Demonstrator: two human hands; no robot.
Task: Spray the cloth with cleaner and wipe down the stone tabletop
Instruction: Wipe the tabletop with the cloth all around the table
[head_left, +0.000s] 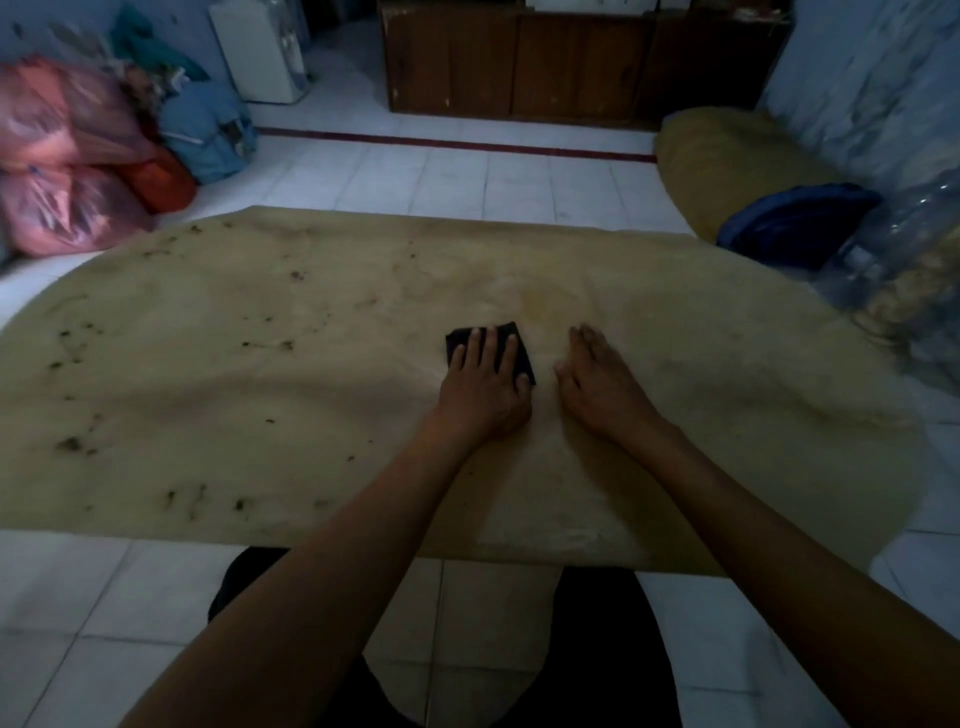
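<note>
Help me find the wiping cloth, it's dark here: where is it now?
In the head view the dark cloth lies near the middle of the stone tabletop, flat under the left hand, just left of the right hand.

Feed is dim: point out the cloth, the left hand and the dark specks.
cloth (521, 349): head view, its bare right edge.
left hand (483, 389): head view, back of hand.
dark specks (70, 444): head view, tabletop's left clump.

Head view, looking forward and down over the tabletop (260, 374)

We see one wide-angle view only, from the person's head, tilted down across the tabletop toward the far cabinet (571, 67). Both forearms reach in from the bottom edge, so we sit close above the near rim; the left hand (480, 387) and right hand (597, 387) lie near mid-frame. Straight edges bow toward the frame's sides.
</note>
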